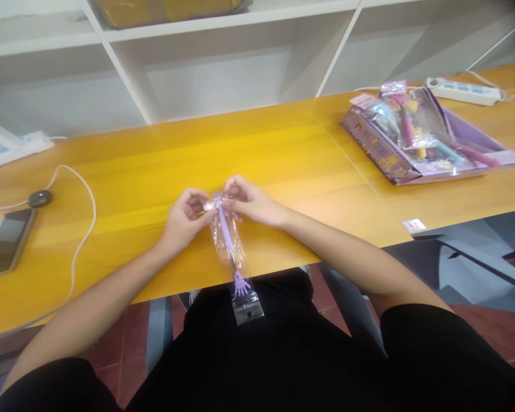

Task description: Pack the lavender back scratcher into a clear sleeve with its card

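"Purple hand-shaped scratcher: where?"
"Between your left hand and right hand, inside its clear sleeve. Both pinch the sleeve's handle end."
"Step?"
"Apparently you're working that end; next probably calls for a steady pinch."

Our yellow-orange wooden table, on it we count one dark phone, one white cable, one round black device, two white power strips, one open purple box, one small sticker.
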### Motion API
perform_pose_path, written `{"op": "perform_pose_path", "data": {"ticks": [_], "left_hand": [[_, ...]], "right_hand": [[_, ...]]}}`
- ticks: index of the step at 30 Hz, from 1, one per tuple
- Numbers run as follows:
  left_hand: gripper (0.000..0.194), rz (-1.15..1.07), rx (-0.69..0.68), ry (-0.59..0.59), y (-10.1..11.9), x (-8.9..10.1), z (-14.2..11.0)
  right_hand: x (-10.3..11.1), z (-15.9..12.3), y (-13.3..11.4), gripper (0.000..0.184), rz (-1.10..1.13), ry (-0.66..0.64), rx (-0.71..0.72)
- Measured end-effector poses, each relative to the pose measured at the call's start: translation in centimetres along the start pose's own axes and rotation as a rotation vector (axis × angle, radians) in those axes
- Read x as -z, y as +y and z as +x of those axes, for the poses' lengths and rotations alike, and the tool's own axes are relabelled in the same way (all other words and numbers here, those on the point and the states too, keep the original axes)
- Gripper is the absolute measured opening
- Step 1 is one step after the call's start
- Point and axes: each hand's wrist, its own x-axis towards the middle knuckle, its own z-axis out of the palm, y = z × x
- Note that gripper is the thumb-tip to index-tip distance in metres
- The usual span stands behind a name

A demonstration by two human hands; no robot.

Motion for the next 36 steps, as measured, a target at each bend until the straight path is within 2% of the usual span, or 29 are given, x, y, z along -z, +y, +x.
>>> {"op": "perform_pose_path", "data": {"ticks": [3,6,8,10,12,14,16,20,25,36], "left_hand": [[0.040,-0.011,-0.010,-0.015,0.0,0.0,0.1],[0.044,-0.040,0.012,-0.009,-0.1,0.2,0.2],[0.046,-0.103,0.084,-0.034,-0.3,0.3,0.2],[0.047,-0.170,0.201,-0.115,-0.5,0.4,0.2],[0.047,-0.202,0.320,-0.245,-0.6,0.4,0.1],[0.048,-0.205,0.379,-0.364,-0.6,0.4,0.0],[0.048,-0.197,0.375,-0.423,-0.6,0.4,0.0],[0.048,-0.102,0.280,-0.416,-0.7,0.5,0.0],[0.051,0.006,0.190,-0.415,-0.6,0.9,0.1],[0.042,0.084,0.215,-0.561,0.8,0.9,0.1]], "right_hand": [[-0.1,-0.1,-0.3,0.039,-0.051,-0.101,-0.086],[-0.1,-0.3,-0.7,0.035,-0.120,-0.192,-0.137],[0.0,-0.3,-0.7,0.033,-0.134,-0.224,-0.127],[0.0,-0.3,-0.7,0.032,-0.123,-0.232,-0.102],[0.1,-0.3,-0.7,0.031,-0.111,-0.225,-0.093],[0.2,-0.4,-0.7,0.029,-0.123,-0.235,-0.100],[0.3,-0.5,-0.9,0.030,-0.157,-0.299,-0.117],[0.4,-0.7,-1.0,0.038,-0.210,-0.443,-0.132],[0.4,-0.8,-0.9,0.043,-0.211,-0.472,-0.072],[0.6,-1.2,-1.9,0.043,-0.183,-0.562,-0.098]]}}
